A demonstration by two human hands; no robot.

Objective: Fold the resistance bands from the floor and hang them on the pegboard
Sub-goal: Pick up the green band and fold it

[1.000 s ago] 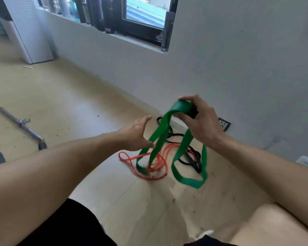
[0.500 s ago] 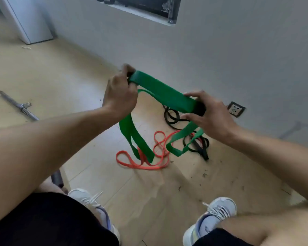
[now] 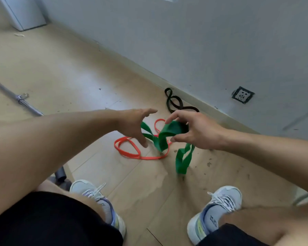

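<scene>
A: Above the wood-plank floor (image 3: 64, 68), close to the grey wall (image 3: 220, 41): the green band (image 3: 172, 129) is gathered in the right hand (image 3: 194, 130), fingers curled round a bunched fold. One loop droops from under the wrist and nearly reaches the floor; another strand trails left toward the left hand (image 3: 137, 125).

B: Left hand state?

A: Spread, fingers straight, holding nothing. It hovers just beside the trailing green strand. Whether it brushes the strand, I cannot tell.

B: Step in hand?

A: Folding, I judge, first band, only partly done: the folds are uneven and the loops hang at different lengths. No pegboard in view, so hanging is some way off.

B: Next move calls for?

A: Likely the left hand catches the loose strand and brings it up against the bunch, so the loops stack evenly. The stuff is limp, so both hands must keep it taut or the folds will slide.

B: Materials?

A: Green band: wide, flat, matte, rubbery ribbon; it twists and creases softly. Orange band (image 3: 132, 150): narrower, flat, lying in tangled loops on the floor under the hands. Black band (image 3: 174, 103): narrow, coiled in a figure-eight against the skirting. Both untouched.

B: Else?

A: Steel bar (image 3: 21, 102) on the floor at left, wall socket (image 3: 243, 95) low on the wall, pale laced trainers (image 3: 219, 206) below. The floor is scuffed and gritty.
</scene>
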